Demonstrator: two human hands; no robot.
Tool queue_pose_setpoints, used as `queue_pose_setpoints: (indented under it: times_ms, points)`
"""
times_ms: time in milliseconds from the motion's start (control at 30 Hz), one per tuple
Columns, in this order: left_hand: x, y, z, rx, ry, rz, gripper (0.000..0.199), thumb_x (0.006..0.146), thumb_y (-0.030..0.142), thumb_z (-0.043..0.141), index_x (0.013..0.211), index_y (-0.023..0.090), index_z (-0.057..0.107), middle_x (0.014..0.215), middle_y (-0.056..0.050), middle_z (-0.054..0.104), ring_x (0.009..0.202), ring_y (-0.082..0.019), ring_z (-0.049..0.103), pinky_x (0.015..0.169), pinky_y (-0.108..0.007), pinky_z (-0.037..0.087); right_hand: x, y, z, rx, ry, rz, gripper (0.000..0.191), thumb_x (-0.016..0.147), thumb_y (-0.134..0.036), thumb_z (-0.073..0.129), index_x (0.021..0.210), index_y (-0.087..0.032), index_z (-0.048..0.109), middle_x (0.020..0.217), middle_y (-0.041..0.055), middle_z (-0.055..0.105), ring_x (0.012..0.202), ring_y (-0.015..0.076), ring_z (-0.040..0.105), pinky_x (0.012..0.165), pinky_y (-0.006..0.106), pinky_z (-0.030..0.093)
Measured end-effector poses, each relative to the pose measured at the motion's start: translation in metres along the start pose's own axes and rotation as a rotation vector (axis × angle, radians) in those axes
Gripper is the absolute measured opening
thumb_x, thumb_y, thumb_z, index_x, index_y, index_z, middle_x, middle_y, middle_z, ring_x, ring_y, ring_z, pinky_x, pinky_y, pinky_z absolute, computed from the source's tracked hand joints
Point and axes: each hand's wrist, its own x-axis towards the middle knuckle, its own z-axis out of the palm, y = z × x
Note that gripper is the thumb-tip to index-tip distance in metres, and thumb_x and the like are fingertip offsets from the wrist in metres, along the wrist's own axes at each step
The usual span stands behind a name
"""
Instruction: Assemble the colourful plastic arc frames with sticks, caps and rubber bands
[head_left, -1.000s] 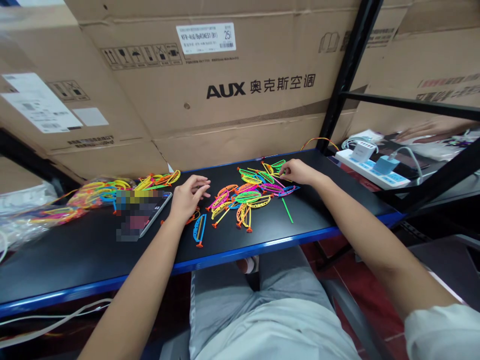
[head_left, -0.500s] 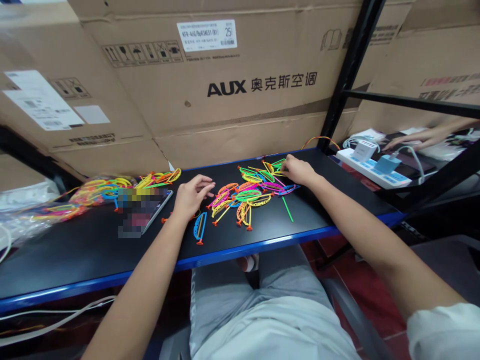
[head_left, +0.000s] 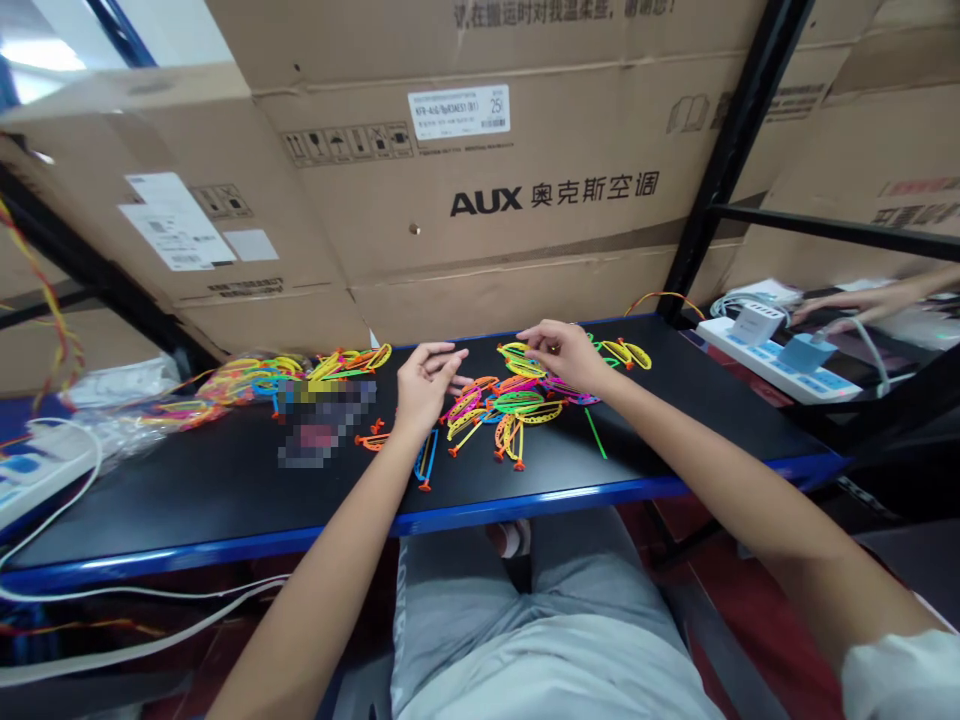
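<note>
Right hand (head_left: pixel 562 352) curled over a yellow plastic arc (head_left: pixel 523 362), left hand (head_left: pixel 427 385) open at the neon plastic heap (head_left: pixel 510 405).

Heap sits mid-frame on the black table (head_left: pixel 187 490), spread along its length. Yellow arc lies at the heap's top edge, long axis roughly along the table, just left of the right hand, which is the nearer hand. Right hand half closed, fingers turned down; any hold on the arc cannot be told. Left hand loosely spread, holding nothing, fingertips just short of an orange arc (head_left: pixel 469 383). Blue arc (head_left: pixel 426 458) lies just below the left wrist.
</note>
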Motion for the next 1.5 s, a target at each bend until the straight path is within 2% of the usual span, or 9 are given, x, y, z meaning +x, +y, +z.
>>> queue_pose_setpoints:
  times_ms: [67,167,300,467,833,1000,1100,1233,1500]
  points:
    - [-0.002,0.002,0.005,-0.015,0.030,0.053,0.056,0.089,0.060,0.076,0.123,0.021,0.055,0.129,-0.016,0.078,0.073,-0.019,0.082,0.055,-0.023,0.063,0.006,-0.015,0.020,0.227,-0.070,0.016,0.017,0.088,-0.030,0.074,0.102,-0.020,0.078,0.087,0.0042,0.075,0.063,0.0136,0.061,0.061,0.030,0.052]
    - [-0.008,0.001,0.009,-0.004,0.002,0.091,0.060,0.090,0.061,0.075,0.129,0.024,0.050,0.132,-0.016,0.077,0.074,-0.018,0.082,0.059,-0.024,0.065,0.006,-0.030,0.044,0.495,-0.158,0.159,0.023,0.084,-0.038,0.077,0.097,-0.019,0.076,0.075,0.0025,0.072,0.052,0.0129,0.059,0.048,0.028,0.048]
    - [-0.016,-0.001,0.014,0.000,-0.084,0.092,0.061,0.085,0.054,0.083,0.128,0.024,0.051,0.128,-0.015,0.078,0.073,-0.020,0.082,0.066,-0.029,0.067,-0.004,-0.037,0.058,0.611,-0.151,0.204,0.029,0.076,-0.043,0.082,0.092,-0.020,0.074,0.073,0.0011,0.071,0.049,0.0119,0.058,0.043,0.027,0.049]
    - [-0.020,-0.001,0.016,0.064,-0.124,0.124,0.056,0.086,0.048,0.084,0.128,0.025,0.055,0.133,-0.015,0.076,0.075,-0.020,0.082,0.071,-0.032,0.067,-0.014,-0.037,0.060,0.623,-0.120,0.276,0.035,0.073,-0.050,0.085,0.088,-0.021,0.072,0.066,-0.0010,0.067,0.047,0.0116,0.056,0.042,0.026,0.049]
    - [-0.024,0.004,0.013,0.132,-0.197,0.135,0.052,0.088,0.043,0.082,0.130,0.025,0.057,0.132,-0.013,0.077,0.086,-0.023,0.083,0.075,-0.032,0.067,-0.016,-0.042,0.060,0.667,-0.145,0.269,0.042,0.070,-0.055,0.090,0.086,-0.022,0.070,0.069,-0.0005,0.067,0.050,0.0127,0.058,0.044,0.028,0.053]
    - [-0.021,0.004,0.014,0.110,-0.215,0.110,0.049,0.090,0.046,0.079,0.128,0.025,0.056,0.115,-0.009,0.082,0.075,-0.020,0.082,0.068,-0.030,0.065,-0.016,-0.040,0.059,0.688,-0.115,0.258,0.037,0.076,-0.050,0.085,0.094,-0.024,0.066,0.076,-0.0013,0.067,0.051,0.0119,0.059,0.046,0.028,0.053]
    - [-0.019,0.002,0.015,0.100,-0.229,0.101,0.044,0.095,0.050,0.073,0.124,0.023,0.055,0.095,-0.004,0.082,0.068,-0.020,0.081,0.063,-0.028,0.063,-0.016,-0.040,0.061,0.739,-0.082,0.254,0.036,0.078,-0.047,0.083,0.096,-0.024,0.063,0.078,-0.0026,0.066,0.052,0.0104,0.058,0.048,0.027,0.054]
    - [-0.017,-0.001,0.016,0.053,-0.319,0.042,0.046,0.099,0.062,0.064,0.120,0.023,0.055,0.077,0.000,0.078,0.065,-0.020,0.080,0.059,-0.027,0.063,-0.016,-0.041,0.064,0.820,-0.055,0.255,0.038,0.079,-0.047,0.086,0.095,-0.025,0.061,0.077,-0.0037,0.066,0.054,0.0096,0.060,0.051,0.026,0.057]
    - [-0.018,0.000,0.020,-0.080,-0.482,-0.021,0.059,0.099,0.075,0.055,0.120,0.020,0.055,0.096,-0.008,0.079,0.078,-0.021,0.081,0.063,-0.029,0.065,-0.015,-0.039,0.069,0.975,0.072,0.292,0.050,0.069,-0.051,0.094,0.095,-0.022,0.062,0.076,-0.0049,0.067,0.053,0.0100,0.064,0.049,0.025,0.057]
